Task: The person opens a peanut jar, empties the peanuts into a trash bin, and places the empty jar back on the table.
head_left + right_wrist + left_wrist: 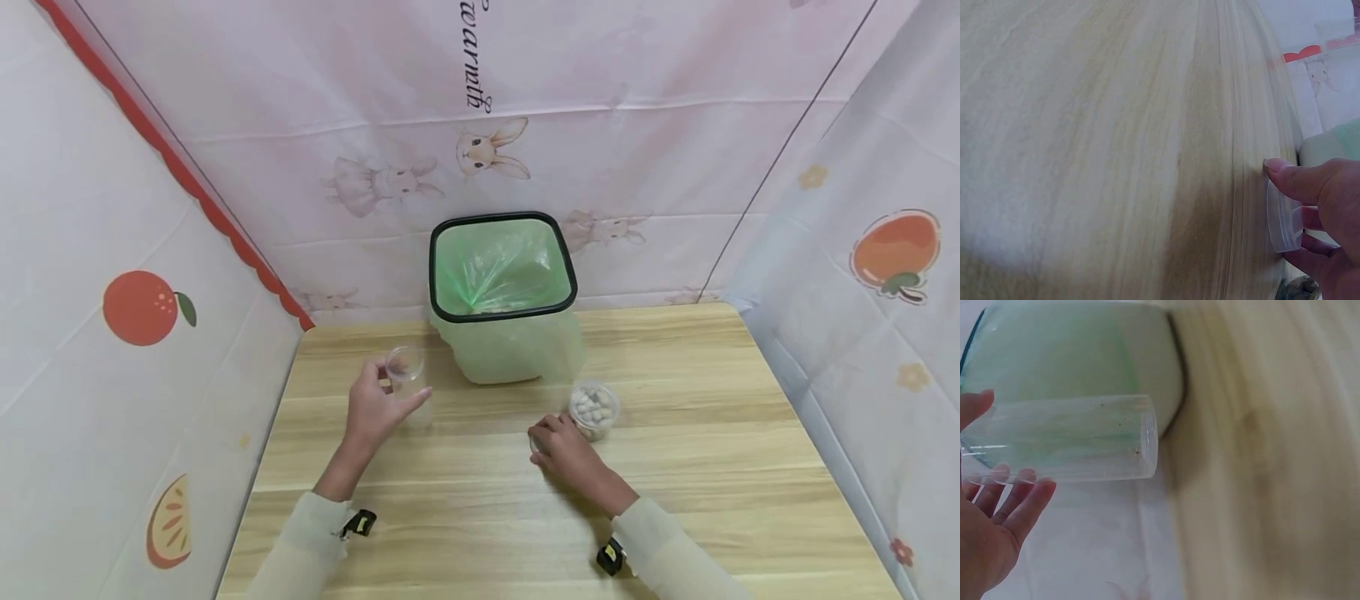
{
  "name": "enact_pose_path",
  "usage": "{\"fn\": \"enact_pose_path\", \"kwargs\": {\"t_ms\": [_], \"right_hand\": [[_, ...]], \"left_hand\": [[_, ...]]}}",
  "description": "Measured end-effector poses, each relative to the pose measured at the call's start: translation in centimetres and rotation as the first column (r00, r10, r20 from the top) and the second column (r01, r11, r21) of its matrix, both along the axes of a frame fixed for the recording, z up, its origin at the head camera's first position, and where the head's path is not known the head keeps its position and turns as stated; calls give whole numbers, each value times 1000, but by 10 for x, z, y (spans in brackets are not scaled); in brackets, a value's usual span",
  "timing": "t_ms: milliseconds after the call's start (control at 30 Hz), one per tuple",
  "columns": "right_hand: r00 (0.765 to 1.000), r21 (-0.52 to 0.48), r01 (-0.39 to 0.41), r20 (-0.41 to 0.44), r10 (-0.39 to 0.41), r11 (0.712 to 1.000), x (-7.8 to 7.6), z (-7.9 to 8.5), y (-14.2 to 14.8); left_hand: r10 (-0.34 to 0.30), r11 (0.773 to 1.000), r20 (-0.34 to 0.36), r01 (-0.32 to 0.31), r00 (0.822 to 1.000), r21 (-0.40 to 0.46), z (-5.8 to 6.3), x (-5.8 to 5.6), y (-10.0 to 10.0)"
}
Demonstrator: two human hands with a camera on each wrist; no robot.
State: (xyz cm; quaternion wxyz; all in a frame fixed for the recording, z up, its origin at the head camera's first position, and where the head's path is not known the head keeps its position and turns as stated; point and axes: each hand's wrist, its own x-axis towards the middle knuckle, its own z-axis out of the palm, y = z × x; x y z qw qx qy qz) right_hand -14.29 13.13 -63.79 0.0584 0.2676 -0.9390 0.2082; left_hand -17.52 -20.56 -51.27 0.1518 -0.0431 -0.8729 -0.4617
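Observation:
My left hand (372,408) grips a clear, tall cylindrical jar (408,385) above the table, thumb on one side and fingers on the other. In the left wrist view the jar (1085,440) looks see-through, with a few tiny dark specks. My right hand (566,450) pinches a clear round lid (1282,215) by its rim, low at the tabletop. Just beside that hand stands a small clear tub (594,408) filled with white rounded pieces; what they are I cannot tell.
A bin (510,350) with a pale green liner and a black rim (504,316) stands at the back of the wooden table (465,517). Patterned cloth walls (645,158) enclose the back and both sides.

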Motion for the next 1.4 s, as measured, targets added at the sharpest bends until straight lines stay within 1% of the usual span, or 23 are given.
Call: {"fn": "enact_pose_path", "kwargs": {"t_ms": [167, 300, 500, 700, 800, 1000, 1100, 1267, 1400], "right_hand": [[1000, 1, 4, 19, -4, 1000, 0, 0, 0], [999, 5, 10, 39, -11, 1000, 0, 1, 0], [999, 15, 15, 52, -16, 1000, -1, 2, 0], [998, 1, 16, 53, -16, 1000, -2, 2, -2], [999, -1, 13, 43, -13, 1000, -2, 2, -2], [999, 10, 15, 51, -15, 1000, -5, 4, -3], [998, 16, 21, 53, -22, 1000, -6, 4, -4], [996, 6, 33, 82, -34, 999, -6, 3, -7], [996, 15, 44, 75, -45, 999, -6, 3, -9]], "left_hand": [[-10, 1000, 23, 10, 1000, 16, -21, 9, -1], [-15, 999, 38, 13, 999, 51, -37, 16, 0], [-21, 996, 53, 16, 998, 87, -52, 25, 5], [-18, 993, 75, 9, 997, 117, -58, 27, 9], [-26, 991, 71, 16, 997, 131, -59, 27, 10], [-28, 990, 62, 20, 998, 137, -62, 27, 11], [-27, 990, 78, 16, 997, 137, -64, 27, 12], [-24, 990, 111, 9, 994, 140, -68, 29, 12], [-32, 991, 114, 16, 993, 135, -70, 27, 13]]}}
